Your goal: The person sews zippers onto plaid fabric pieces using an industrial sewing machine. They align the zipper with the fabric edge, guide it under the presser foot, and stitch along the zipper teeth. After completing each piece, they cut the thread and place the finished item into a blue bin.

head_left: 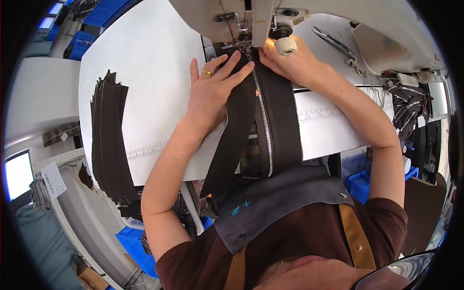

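A metal-toothed zipper [262, 108] runs from beneath the sewing machine head [263, 21] toward my body. Along its right side lies a wide dark brown fabric strip [286, 121], and another dark strip [235, 123] slants down on its left. My left hand [210, 89], with a ring on one finger, rests flat on the left strip, fingers spread and tips close to the zipper teeth. Just right of the needle area, my right hand [292, 63] has its fingers bent in on the fabric's edge. The machine's knob partly covers those fingertips.
A stack of dark fabric strips [108, 135] hangs over the table's left edge. Metal thread snips [333, 41] lie at the far right beside a loose cord [356, 67]. Bundled zippers [411, 108] sit at the right edge. A blue bin [357, 187] stands below the table.
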Motion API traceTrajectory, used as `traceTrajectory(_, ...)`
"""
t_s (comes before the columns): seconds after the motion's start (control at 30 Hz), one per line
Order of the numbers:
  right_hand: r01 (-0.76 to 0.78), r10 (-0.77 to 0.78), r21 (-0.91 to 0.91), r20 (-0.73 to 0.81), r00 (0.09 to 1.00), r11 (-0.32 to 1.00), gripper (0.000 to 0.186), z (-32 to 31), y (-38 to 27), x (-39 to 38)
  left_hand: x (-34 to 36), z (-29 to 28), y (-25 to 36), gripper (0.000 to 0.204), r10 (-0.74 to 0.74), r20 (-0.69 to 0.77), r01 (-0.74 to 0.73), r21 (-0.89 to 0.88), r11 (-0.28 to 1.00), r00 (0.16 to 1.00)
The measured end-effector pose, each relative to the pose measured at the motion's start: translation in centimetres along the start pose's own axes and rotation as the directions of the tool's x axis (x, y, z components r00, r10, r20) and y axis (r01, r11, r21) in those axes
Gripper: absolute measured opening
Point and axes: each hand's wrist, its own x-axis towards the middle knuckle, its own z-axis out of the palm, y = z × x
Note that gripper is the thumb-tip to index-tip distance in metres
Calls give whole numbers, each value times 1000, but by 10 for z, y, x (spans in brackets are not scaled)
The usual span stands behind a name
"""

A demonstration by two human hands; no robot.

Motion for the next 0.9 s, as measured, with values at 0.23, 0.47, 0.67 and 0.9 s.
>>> traceTrajectory(0.23,-695,620,586,375,689,418,17,-15,-9,13,1,0,0,47,12,7,-12,13,1000,1000)
traceTrajectory(0.47,-762,630,578,482,608,293,19,-25,-5,18,-1,1,-2,50,20,0,-20,28,999,1000)
traceTrajectory(0.67,-522,518,363,117,847,772,17,6,-11,-4,-2,-1,0,48,56,-8,-55,89,995,998)
traceTrajectory(0.9,-428,434,277,41,900,860,18,10,-8,-7,-5,-3,-2,47,65,18,-67,97,993,998)
